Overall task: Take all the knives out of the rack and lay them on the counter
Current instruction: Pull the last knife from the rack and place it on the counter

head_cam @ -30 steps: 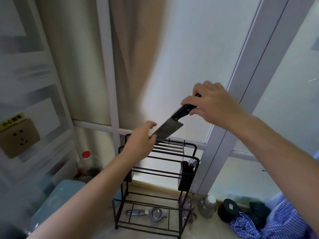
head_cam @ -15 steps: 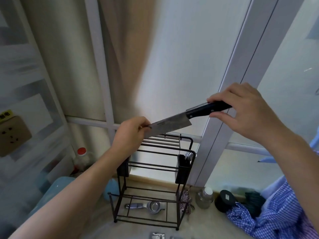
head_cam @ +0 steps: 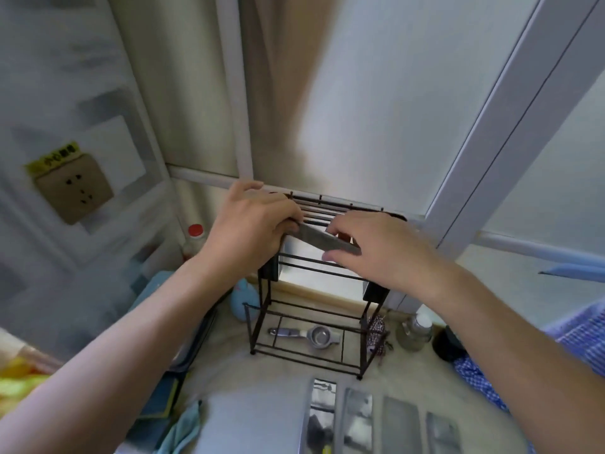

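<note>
Holding one knife level above the rack, both hands on it.

Gripping the grey steel knife blade (head_cam: 327,241) at both ends: left hand (head_cam: 252,227) closed over the left end, right hand (head_cam: 376,247) pinching the right end between curled fingers and thumb (handle hidden, so which end it is cannot be told). Lying with its long axis left to right, sloping slightly down to the right, directly over the top bars of the black wire rack (head_cam: 314,290). Standing on the pale stone worktop (head_cam: 409,365), with bare surface nearer the body than the rack. Probably needing a pull back and down, blade kept flat, both hands equally near.
</note>
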